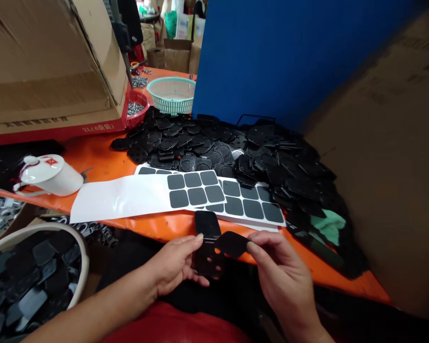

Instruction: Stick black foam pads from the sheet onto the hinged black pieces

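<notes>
My left hand (177,264) grips a flat black plastic plate (207,245) with small holes, held upright below the table's front edge. My right hand (280,271) pinches a dark rounded pad (232,243) against that plate. Just above them lie white backing sheets (125,196) carrying rows of dark grey square pads (196,188). A big heap of black plastic parts (236,147) covers the orange table (100,159) behind the sheets.
A white lidded cup (50,174) lies at the left. A cardboard box (53,62), a green basket (171,94) and a red basket of metal bits (137,105) stand behind. A blue board (289,52) rises at the back. A tub of dark parts (28,278) sits lower left.
</notes>
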Tool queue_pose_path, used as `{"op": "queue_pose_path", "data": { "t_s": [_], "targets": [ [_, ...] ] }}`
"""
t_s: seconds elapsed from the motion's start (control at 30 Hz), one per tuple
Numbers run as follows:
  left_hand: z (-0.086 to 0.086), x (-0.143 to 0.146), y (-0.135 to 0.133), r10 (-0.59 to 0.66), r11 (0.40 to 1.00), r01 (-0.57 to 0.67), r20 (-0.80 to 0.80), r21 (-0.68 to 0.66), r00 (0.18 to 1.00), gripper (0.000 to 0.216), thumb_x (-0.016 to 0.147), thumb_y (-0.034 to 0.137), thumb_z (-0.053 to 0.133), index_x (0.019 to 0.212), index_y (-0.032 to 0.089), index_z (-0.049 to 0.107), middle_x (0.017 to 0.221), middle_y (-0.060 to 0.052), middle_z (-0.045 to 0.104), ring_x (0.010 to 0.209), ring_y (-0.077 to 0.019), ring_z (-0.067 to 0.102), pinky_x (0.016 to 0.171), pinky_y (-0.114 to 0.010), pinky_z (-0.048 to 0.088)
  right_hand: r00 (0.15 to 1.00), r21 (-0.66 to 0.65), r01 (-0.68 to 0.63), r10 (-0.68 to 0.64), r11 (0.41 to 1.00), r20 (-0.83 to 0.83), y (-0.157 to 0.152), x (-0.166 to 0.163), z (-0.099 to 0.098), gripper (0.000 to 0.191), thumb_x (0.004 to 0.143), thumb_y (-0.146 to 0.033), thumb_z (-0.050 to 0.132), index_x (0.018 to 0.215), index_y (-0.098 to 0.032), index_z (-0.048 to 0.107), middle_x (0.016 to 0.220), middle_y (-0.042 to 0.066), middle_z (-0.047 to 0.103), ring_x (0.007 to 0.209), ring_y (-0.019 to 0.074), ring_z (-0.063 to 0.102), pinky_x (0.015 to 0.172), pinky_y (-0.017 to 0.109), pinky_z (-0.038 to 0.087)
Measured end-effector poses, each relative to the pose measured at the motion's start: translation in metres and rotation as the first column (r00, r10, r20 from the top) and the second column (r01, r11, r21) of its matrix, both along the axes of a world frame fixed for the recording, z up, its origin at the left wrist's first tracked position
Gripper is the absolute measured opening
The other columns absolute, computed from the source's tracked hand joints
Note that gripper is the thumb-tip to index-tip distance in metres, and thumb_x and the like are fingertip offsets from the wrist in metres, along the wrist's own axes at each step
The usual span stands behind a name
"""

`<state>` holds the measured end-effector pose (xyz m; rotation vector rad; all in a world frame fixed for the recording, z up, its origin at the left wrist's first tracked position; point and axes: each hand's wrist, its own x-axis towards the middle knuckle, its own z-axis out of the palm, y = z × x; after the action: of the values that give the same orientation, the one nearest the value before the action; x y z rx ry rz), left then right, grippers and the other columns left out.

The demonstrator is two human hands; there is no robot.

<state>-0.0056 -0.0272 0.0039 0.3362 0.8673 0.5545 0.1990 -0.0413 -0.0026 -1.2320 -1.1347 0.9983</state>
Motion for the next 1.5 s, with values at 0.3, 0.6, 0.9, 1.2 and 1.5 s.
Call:
{"op": "queue_pose_path", "data": {
  "t_s": [0.3, 0.6, 0.9, 1.2, 1.5],
  "targets": [
    [0.018, -0.005, 0.0, -0.054, 0.998, 0.053, 0.093, 0.017, 0.994, 0.055, 0.077, 0.067, 0.059, 0.086, 0.012, 0.067, 0.078, -0.011, 0.068, 0.068, -0.0177, 0.064, 0.067, -0.03, 0.054, 0.969, -0.466, -0.216, 0.131, 0.858, -0.207, -0.013, -0.008, 0.023, 0.025, 0.077, -0.039, 0.075, 0.075, -0.02, 0.06, 0.066, -0.002, 0.053, 0.059, 0.0108, 0.046, 0.052, 0.021, 0.04],
    [0.017, -0.006, -0.001, -0.114, 0.992, 0.112, 0.038, 0.053, 0.993, 0.066, 0.072, 0.074, 0.057, 0.089, 0.012, 0.066, 0.077, -0.01, 0.065, 0.068, -0.0172, 0.061, 0.065, -0.031, 0.052, 0.962, -0.492, -0.268, 0.203, 0.829, -0.182, -0.005, -0.015, 0.014, 0.03, 0.073, -0.043, 0.076, 0.073, -0.019, 0.058, 0.067, -0.002, 0.051, 0.059, 0.0113, 0.044, 0.052, 0.022, 0.038],
    [0.012, -0.007, -0.001, -0.112, 0.993, 0.11, 0.042, 0.051, 0.993, 0.069, 0.069, 0.075, 0.059, 0.088, 0.009, 0.067, 0.077, -0.01, 0.064, 0.067, -0.0164, 0.059, 0.065, -0.031, 0.052, 0.957, -0.497, -0.285, 0.21, 0.82, -0.201, -0.003, -0.015, 0.005, 0.03, 0.072, -0.042, 0.077, 0.073, -0.018, 0.059, 0.065, -0.003, 0.048, 0.057, 0.0096, 0.039, 0.052, 0.021, 0.034],
    [0.011, -0.007, 0.0, -0.121, 0.992, 0.119, 0.044, 0.043, 0.992, 0.071, 0.069, 0.076, 0.058, 0.095, 0.009, 0.066, 0.082, -0.012, 0.066, 0.07, -0.0173, 0.061, 0.065, -0.03, 0.052, 0.956, -0.507, -0.283, 0.198, 0.814, -0.216, -0.002, -0.017, 0.004, 0.029, 0.073, -0.04, 0.077, 0.073, -0.018, 0.06, 0.065, -0.003, 0.049, 0.058, 0.0095, 0.04, 0.052, 0.021, 0.034],
    [0.008, -0.007, 0.001, -0.133, 0.99, 0.132, 0.034, 0.042, 0.991, 0.075, 0.067, 0.078, 0.058, 0.096, 0.009, 0.065, 0.081, -0.012, 0.066, 0.071, -0.017, 0.061, 0.066, -0.031, 0.052, 0.956, -0.521, -0.291, 0.219, 0.802, -0.196, -0.001, -0.015, 0.0, 0.028, 0.074, -0.04, 0.077, 0.074, -0.018, 0.059, 0.067, -0.003, 0.049, 0.06, 0.0096, 0.041, 0.055, 0.021, 0.034]
  ]
}}
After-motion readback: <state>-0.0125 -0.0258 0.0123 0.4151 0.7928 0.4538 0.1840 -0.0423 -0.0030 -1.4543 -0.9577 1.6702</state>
